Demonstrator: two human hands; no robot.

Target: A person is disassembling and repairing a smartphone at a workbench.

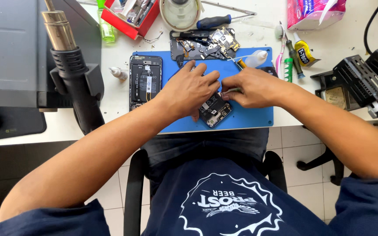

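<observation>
Head view: L hand (192,89) is pressing flat on an opened phone (215,111), pinning it to the blue mat (254,118). R hand (252,87) is pinching a thin tool (232,91) at the phone's edge. Best keeping the phone steady w/ light tool pressure. 1 more phone (145,81) is lying left.

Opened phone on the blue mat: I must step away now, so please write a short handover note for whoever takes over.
Left hand presses down on the opened phone, which lies on the blue mat.
Right hand pinches a thin tool at the phone's upper edge.
Done: back is off, internals exposed.
A second opened phone lies left of the mat; a stripped frame with circuit board lies behind it.
Left: phone not reassembled.
</observation>
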